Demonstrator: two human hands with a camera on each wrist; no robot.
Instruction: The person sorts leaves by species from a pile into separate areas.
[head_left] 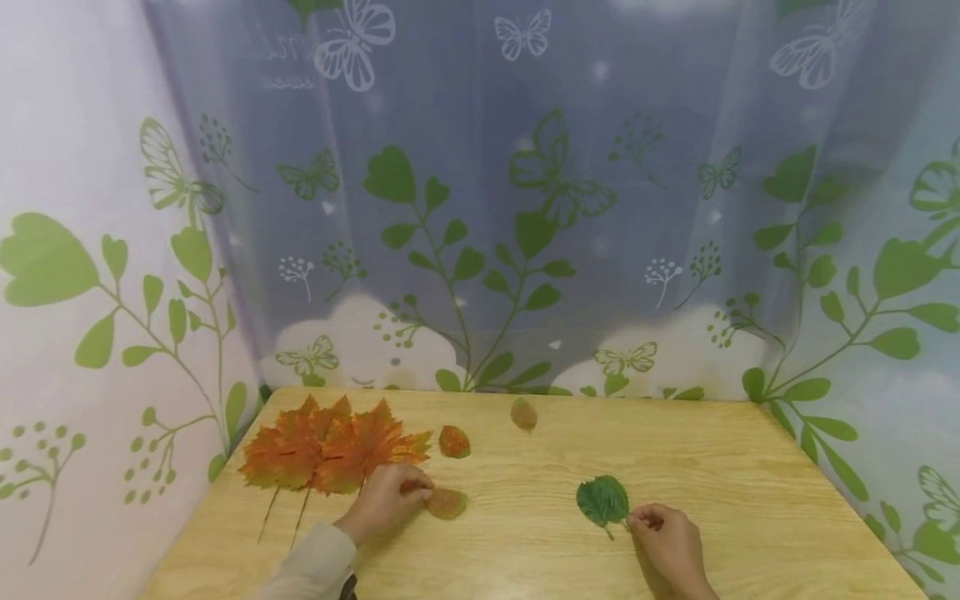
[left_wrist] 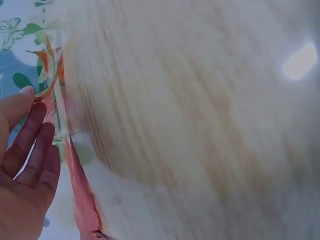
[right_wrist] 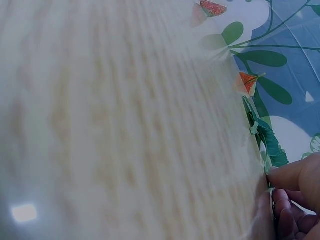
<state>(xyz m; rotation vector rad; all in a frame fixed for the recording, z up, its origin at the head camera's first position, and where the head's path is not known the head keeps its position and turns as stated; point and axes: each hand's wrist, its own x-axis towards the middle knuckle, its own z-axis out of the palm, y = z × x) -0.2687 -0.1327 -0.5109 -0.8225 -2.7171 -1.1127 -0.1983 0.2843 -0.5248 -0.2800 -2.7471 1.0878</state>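
My left hand [head_left: 384,502] pinches a small orange-green leaf [head_left: 447,503] by its edge, thumb against fingertips, low over the table. In the left wrist view that leaf [left_wrist: 48,102] is seen edge-on at the fingertips. Over on the right, my right hand [head_left: 667,540] pinches a stem of the green leaves [head_left: 602,498], which overlap and have toothed edges; two stems show. The right wrist view has the green leaf [right_wrist: 270,142] edge-on just beyond the thumb and fingers. Beside my left hand lie orange maple leaves [head_left: 330,446] in an overlapping group, their thin stems pointing toward me.
A small red-orange leaf [head_left: 453,442] lies right of the maple leaves, and another small brownish-green leaf [head_left: 524,414] is near the back edge. The wooden table [head_left: 525,550] is bounded behind and at the sides by a curtain [head_left: 480,208] printed with plants and butterflies.
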